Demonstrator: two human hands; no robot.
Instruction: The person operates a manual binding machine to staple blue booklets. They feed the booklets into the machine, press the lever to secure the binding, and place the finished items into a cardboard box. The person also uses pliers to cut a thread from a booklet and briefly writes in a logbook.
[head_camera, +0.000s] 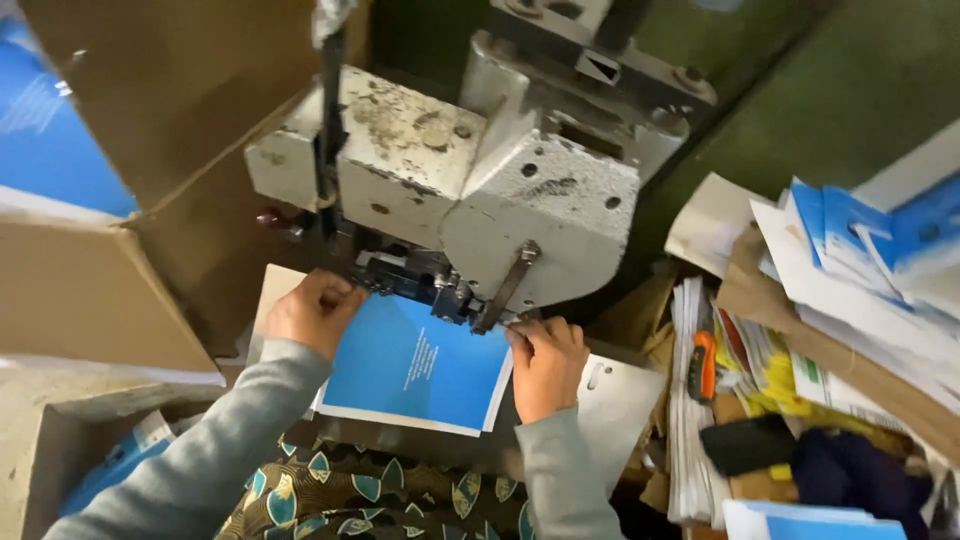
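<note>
A blue booklet with white edges (415, 365) lies under the head of a worn grey metal stapling machine (470, 170). My left hand (312, 312) grips the booklet's upper left corner, close to the machine's dark stitching head (410, 275). My right hand (545, 365) presses on the booklet's right edge, fingers near its top right corner. Both arms wear grey sleeves. The booklet's top edge is tucked beneath the machine head and hidden there.
Brown cardboard boxes (120, 280) stand at the left, with blue sheets inside. At the right lies a messy pile of papers and blue booklets (850, 250), an orange-handled tool (702, 365) and dark cloth (850, 470). A white metal plate (615, 400) sits under the booklet.
</note>
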